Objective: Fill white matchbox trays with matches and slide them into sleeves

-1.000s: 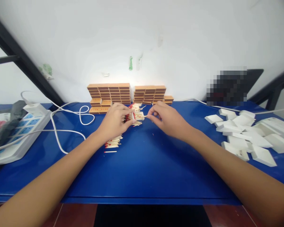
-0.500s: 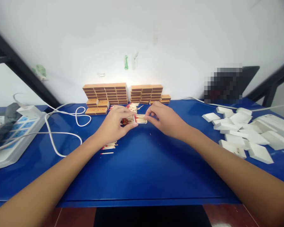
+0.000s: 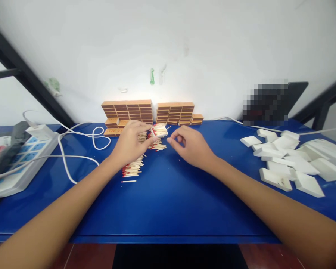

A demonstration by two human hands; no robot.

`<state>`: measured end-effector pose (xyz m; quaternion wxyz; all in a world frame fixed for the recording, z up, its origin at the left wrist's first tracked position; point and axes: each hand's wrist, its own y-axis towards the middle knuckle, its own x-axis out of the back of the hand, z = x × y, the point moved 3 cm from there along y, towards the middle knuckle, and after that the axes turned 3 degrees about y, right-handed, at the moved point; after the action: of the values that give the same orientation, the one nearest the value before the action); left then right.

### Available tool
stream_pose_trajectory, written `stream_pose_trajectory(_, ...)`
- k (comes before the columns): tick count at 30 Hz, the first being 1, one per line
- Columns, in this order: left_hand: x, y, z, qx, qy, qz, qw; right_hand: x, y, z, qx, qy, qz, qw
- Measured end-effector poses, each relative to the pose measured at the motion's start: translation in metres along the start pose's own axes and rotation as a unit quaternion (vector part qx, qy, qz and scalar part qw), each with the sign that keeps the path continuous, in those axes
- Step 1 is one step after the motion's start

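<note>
My left hand is closed on a small white matchbox tray, thumb at the near side and fingers at the far side. Matches with red heads fill the tray, which looks tilted; part of it is hidden by the fingers. Under and beside it lie more loose matches, and a further pile of matches spreads below my left wrist. To the right, my right hand hovers over the table, its fingers curled in and the thumb near the index finger. Nothing shows between them.
Stacked matchboxes and a second stack stand against the wall. White empty trays are heaped at the right. A power strip and white cable lie at the left of the blue table. A dark panel leans behind.
My left hand has shifted the match-filled tray slightly back and tilted it, uncovering loose matches beneath. My right hand has come away from the tray's right end.
</note>
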<state>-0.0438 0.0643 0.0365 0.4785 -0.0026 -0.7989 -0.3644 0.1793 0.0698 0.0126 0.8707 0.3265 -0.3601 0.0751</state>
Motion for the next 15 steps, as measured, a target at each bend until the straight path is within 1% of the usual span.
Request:
stream_pose_trajectory(3,0.000,0.000,0.004,0.012,0.014,-0.007,1.000,-0.018,-0.004,0.003,0.014,0.010,0.085,0.996)
stream_pose_trajectory(6,-0.002,-0.001,0.005,0.006,0.015,-0.010,1.000,-0.027,-0.006,0.004,0.014,0.002,0.133,0.991)
stream_pose_trajectory(9,-0.003,-0.001,0.003,-0.001,0.006,-0.005,1.000,-0.028,-0.005,0.003,0.003,-0.003,0.147,0.989)
stream_pose_trajectory(13,-0.002,-0.001,0.001,-0.008,0.002,-0.004,1.000,-0.027,-0.004,0.001,-0.001,-0.014,0.127,0.992)
stream_pose_trajectory(15,-0.002,-0.001,0.001,-0.013,0.001,-0.004,1.000,-0.027,-0.005,0.000,0.003,-0.021,0.129,0.991)
